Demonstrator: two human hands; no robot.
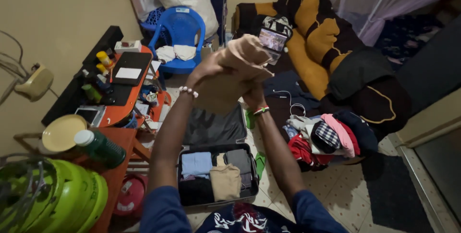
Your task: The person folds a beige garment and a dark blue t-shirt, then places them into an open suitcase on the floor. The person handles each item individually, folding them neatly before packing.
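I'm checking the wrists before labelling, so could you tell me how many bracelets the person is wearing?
2: a pale beaded bracelet on the left wrist, and a red, white and green bracelet on the right wrist. The blue sleeves could hide more.

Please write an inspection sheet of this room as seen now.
Surface: tiled floor, partly covered.
Job's things: tan cloth garment held up over open dark suitcase with folded clothes.
Clutter: pile of mixed clothes; green plastic bottle; blue plastic chair.
Grippers: left hand and right hand both grip the garment.
Cables: thin white cable on dark cloth.
Surroundings: brown and yellow sofa; green gas cylinder.
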